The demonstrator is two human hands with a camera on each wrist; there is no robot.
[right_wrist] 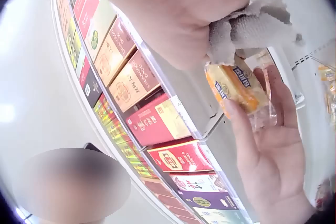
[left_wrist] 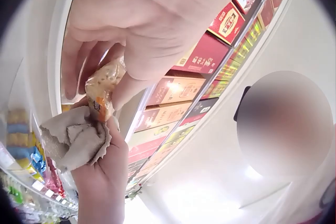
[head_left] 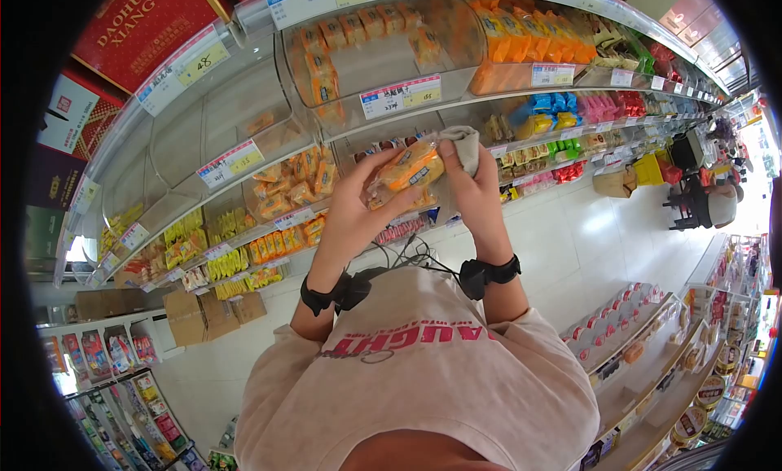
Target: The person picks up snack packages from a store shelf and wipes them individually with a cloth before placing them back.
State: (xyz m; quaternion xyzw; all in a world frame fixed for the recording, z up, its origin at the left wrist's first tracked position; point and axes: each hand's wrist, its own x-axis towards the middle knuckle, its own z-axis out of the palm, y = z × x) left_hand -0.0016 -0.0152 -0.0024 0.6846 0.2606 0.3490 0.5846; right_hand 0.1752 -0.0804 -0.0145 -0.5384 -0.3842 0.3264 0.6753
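Note:
In the head view my left hand (head_left: 357,204) grips a wrapped pastry (head_left: 411,168) in clear film with an orange label, held in front of the shelves. My right hand (head_left: 472,188) holds a crumpled grey cloth (head_left: 464,145) at the package's right end. Seen from the right wrist, the label side of the pastry (right_wrist: 239,85) faces the camera, left thumb across its edge, and clear wrapper shows behind it. From the left wrist, the cloth (left_wrist: 79,137) bunches over the right hand's fingers and meets the end of the package.
A clear-fronted bin (head_left: 326,80) of similar orange packs stands just ahead, with a lower bin (head_left: 293,182) holding more. Price tags (head_left: 399,96) line the shelf edges. Cardboard boxes (head_left: 204,316) lie at left on the floor. A person (head_left: 721,202) sits far right.

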